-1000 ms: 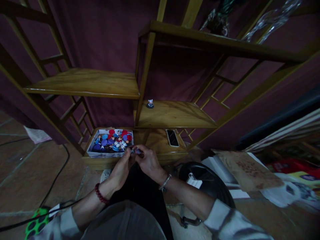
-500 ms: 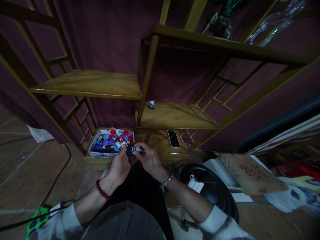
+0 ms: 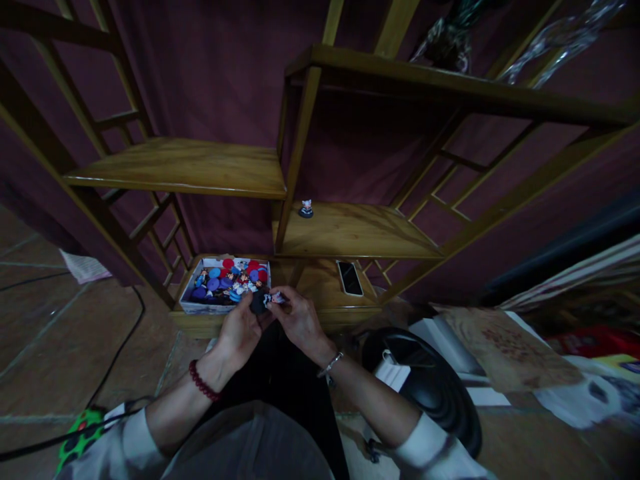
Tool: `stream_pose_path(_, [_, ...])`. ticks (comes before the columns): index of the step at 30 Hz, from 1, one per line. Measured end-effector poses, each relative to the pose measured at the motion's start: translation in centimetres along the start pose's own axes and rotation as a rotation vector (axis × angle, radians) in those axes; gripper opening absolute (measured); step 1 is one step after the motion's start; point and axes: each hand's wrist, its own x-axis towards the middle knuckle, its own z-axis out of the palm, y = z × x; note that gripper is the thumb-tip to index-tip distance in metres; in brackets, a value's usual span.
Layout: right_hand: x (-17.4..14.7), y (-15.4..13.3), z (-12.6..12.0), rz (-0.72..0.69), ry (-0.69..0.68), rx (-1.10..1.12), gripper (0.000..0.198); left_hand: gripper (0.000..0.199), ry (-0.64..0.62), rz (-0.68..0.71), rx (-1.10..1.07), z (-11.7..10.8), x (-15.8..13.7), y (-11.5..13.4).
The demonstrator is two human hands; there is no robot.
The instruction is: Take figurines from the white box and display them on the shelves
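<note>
Near box [image 3: 207, 309]: left hand [image 3: 239, 335] pinching dark base [image 3: 259, 303], right hand [image 3: 303, 325] pinching figurine [image 3: 272, 299], details blurred, partly hidden.

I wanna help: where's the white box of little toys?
In the head view, the white rectangular box sits left of centre on the low brown wooden shelf, just beyond the left hand.

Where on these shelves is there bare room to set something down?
The left shelf, left of the post; the middle shelf, right of the lone figure; the lower shelf, between box and phone. Crowded: the box, full of figures and discs, and its near right corner, by the left hand.
</note>
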Motion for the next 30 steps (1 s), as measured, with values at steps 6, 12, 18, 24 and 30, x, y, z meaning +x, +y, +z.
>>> stream_pose_path(6, [-0.03, -0.23, 0.14, -0.002, -0.01, 0.028, 0.019, 0.027, 0.029, 0.01, 0.043, 0.01, -0.04, 0.2])
stream_pose_path(12, [-0.14, -0.09, 0.32, 0.014, 0.012, 0.037, 0.019, 0.022, 0.01, 0.02, 0.077, -0.22, -0.04, 0.14])
stream_pose_path(18, [-0.25, -0.03, 0.26, 0.02, 0.031, 0.03, 0.019, 0.019, 0.006, 0.006, 0.078, -0.02, -0.11, 0.17])
stream_pose_path(24, [-0.39, 0.41, 0.28, 0.006, 0.035, 0.032, 0.02, 0.02, 0.0, -0.004, 0.099, 0.16, -0.21, 0.21])
stream_pose_path(30, [-0.48, 0.41, 0.13, -0.009, 0.039, 0.019, 0.02, 0.019, -0.027, -0.024, 0.103, -0.21, 0.11, 0.06])
